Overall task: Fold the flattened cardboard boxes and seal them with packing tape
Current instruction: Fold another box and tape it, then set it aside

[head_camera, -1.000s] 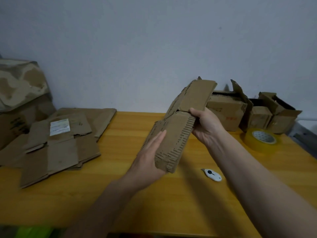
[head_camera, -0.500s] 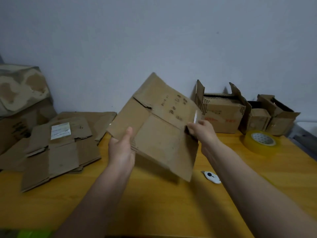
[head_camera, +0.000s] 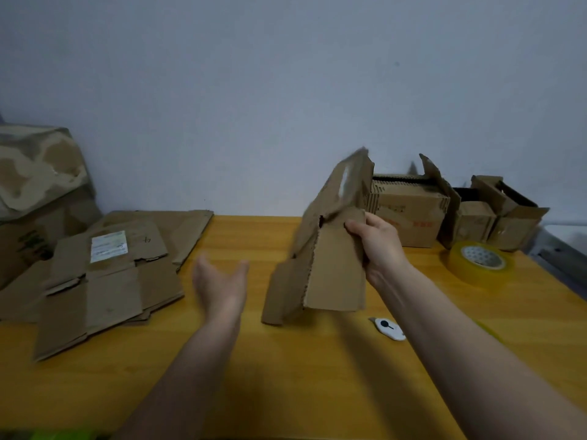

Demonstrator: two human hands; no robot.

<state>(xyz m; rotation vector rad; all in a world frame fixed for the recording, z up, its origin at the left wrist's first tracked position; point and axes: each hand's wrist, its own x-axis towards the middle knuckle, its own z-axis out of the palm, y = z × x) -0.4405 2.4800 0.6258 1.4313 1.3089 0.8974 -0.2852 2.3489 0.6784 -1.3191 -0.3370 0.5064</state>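
1. At the far left a crumpled, blotchy cardboard box stood against the wall; I could not tell what it held.
2. Just right of it, a stack of flattened boxes lay on the bench, the top sheet bearing a white label.
3. My left hand hovered above the bench between that stack and the carton, palm up, fingers spread and loose, its grip wide and holding nothing. It was blurred.
4. The half-folded carton hung tilted over the middle of the bench, a strip of clear tape on its upper flap. It looked clear of the bench, though I could not be sure.
5. My right hand gripped the carton at its right edge, fingers curled over the fold.
6. A small white cutter lay on the bench below that forearm.
7. Behind, three open boxes sat against the wall, flaps up; their insides showed only dark.
8. A roll of packing tape lay flat near the bench's right edge, in front of those boxes.
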